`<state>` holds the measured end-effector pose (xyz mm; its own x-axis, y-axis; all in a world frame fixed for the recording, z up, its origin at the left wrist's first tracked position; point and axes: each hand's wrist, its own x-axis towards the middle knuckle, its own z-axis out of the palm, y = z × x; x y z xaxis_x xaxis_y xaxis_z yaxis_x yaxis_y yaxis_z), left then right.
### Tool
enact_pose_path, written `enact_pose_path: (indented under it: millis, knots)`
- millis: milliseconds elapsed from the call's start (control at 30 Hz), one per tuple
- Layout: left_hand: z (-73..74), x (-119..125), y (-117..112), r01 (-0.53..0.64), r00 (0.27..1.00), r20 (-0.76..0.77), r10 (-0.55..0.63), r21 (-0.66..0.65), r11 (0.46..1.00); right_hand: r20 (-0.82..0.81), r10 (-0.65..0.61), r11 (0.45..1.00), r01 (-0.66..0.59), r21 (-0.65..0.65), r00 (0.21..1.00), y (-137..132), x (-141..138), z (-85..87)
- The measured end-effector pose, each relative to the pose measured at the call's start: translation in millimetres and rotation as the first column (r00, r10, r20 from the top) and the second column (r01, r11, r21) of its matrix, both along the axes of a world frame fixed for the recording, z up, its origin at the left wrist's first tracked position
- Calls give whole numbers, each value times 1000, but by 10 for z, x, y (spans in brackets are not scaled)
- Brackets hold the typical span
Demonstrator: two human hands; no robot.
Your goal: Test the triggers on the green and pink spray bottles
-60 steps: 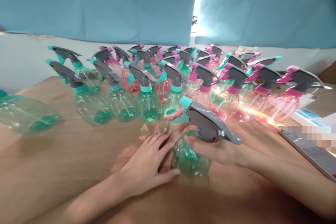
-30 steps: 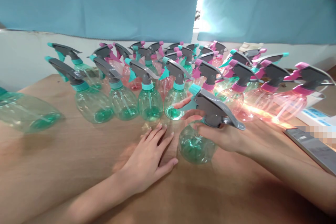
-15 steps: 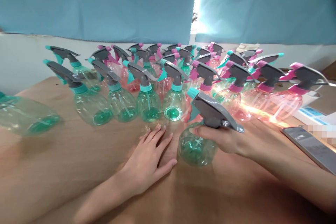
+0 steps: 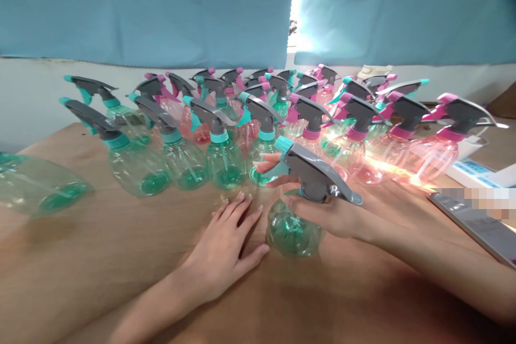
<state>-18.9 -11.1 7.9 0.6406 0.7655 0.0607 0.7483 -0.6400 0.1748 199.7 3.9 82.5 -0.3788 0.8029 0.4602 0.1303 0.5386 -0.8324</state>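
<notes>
My right hand [image 4: 330, 214] grips a clear green spray bottle [image 4: 293, 232] around its neck, under the grey trigger head [image 4: 312, 174] with a teal nozzle. Its index finger reaches forward to the teal trigger. The bottle stands on the wooden table [image 4: 100, 247] in front of me. My left hand [image 4: 226, 250] lies flat on the table just left of the bottle, fingers stretched out, holding nothing.
Several green and pink spray bottles [image 4: 223, 158] stand in rows behind, pink ones [image 4: 433, 150] to the right. One green bottle [image 4: 36, 185] lies on its side at far left. A flat grey device [image 4: 473, 226] lies at right. Blue curtains hang behind.
The held bottle has shifted slightly left and nearer to me, and my right index finger has come forward onto the trigger again. My left hand has stayed flat on the table.
</notes>
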Motion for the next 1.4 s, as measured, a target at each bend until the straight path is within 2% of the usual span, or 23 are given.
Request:
enact_pose_path:
  millis: [200,367,600,867,1267,1400]
  knots:
    - [0,8,2,6,1000,10,-6,-5,1000,2,11,1000,-11,12,1000,26,2,-62]
    - [12,13,-2,-8,1000,-3,8,-20,1000,-18,12,999,-12,38,1000,22,-32,-33]
    - [21,6,-2,-7,1000,9,7,-30,1000,-19,36,999,-36,-36,999,19,-19,-55]
    - [47,20,4,-2,1000,16,3,-44,999,-9,20,1000,-21,-19,1000,23,-18,-38]
    - [51,11,0,6,1000,13,-6,-40,999,15,6,990,-4,-138,1000,9,-2,-18]
    - [29,6,3,-1,1000,-9,1,-29,1000,4,-4,995,4,-104,1000,10,3,25]
